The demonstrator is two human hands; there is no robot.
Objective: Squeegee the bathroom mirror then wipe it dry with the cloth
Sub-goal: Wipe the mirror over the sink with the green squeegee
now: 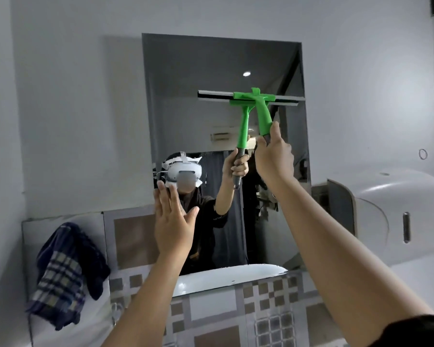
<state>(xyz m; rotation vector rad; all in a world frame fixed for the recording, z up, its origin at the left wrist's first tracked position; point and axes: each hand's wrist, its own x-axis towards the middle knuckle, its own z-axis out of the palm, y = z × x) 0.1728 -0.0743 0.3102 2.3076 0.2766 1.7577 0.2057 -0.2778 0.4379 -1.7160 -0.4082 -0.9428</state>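
A rectangular mirror [191,108] hangs on the white wall ahead. My right hand [273,156] grips the handle of a green squeegee [263,116], whose blade lies flat against the glass along the mirror's upper right, roughly level. My left hand [172,221] is raised with fingers spread near the mirror's lower left corner, holding nothing. A dark blue checked cloth [63,271] hangs at the lower left, beside the tiled wall. The mirror reflects a person with a headset and the squeegee.
A white paper dispenser [386,214] is mounted on the wall right of the mirror. Brown and grey patterned tiles [236,316] cover the wall below it. A white basin rim shows reflected at the mirror's bottom edge.
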